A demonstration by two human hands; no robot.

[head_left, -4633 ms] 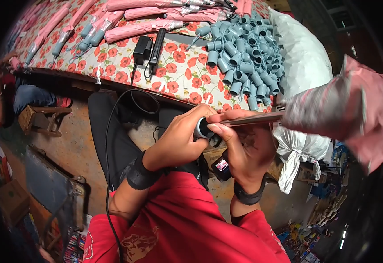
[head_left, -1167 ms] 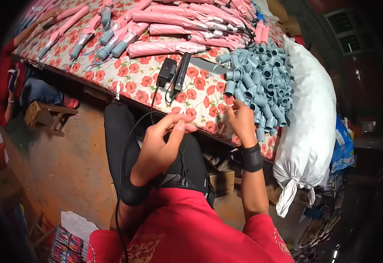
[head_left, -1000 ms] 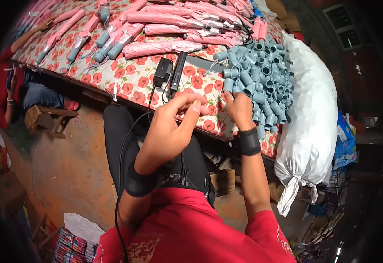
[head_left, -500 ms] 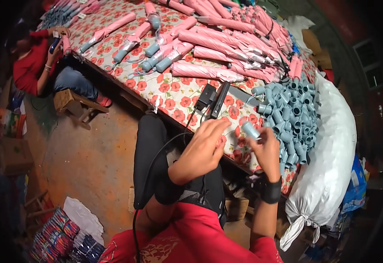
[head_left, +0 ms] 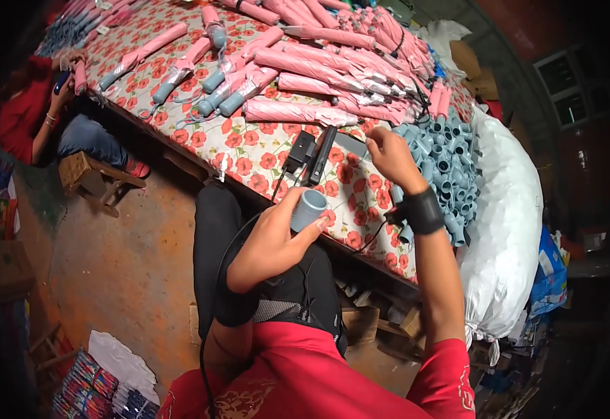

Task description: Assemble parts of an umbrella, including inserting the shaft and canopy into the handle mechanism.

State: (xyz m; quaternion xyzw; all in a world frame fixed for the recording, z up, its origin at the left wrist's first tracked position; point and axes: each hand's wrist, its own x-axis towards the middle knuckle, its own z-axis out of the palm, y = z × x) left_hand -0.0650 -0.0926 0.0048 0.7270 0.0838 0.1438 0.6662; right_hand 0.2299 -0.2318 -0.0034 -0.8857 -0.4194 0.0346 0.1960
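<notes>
My left hand (head_left: 264,244) is wrapped round a grey-blue plastic umbrella handle (head_left: 310,208), its hollow open end tilted up, just off the table's near edge. My right hand (head_left: 396,162) reaches over the table beside the heap of similar grey-blue handles (head_left: 452,171). Its fingers are drawn together near a flat grey object (head_left: 351,144); whatever they pinch, if anything, I cannot make out. Between the hands lie a long black device (head_left: 322,155) and a black adapter (head_left: 299,151) with a cable.
Folded pink umbrellas (head_left: 312,66) cover the far side of the flowered tablecloth (head_left: 249,155). A long white sack (head_left: 504,223) lies along the right edge. At the far left a person in a red top (head_left: 29,105) handles a pink umbrella beside a wooden stool (head_left: 92,178).
The loose handle has passed from my right hand into my left, which has closed round it. My right hand has moved away across the table toward the flat grey object.
</notes>
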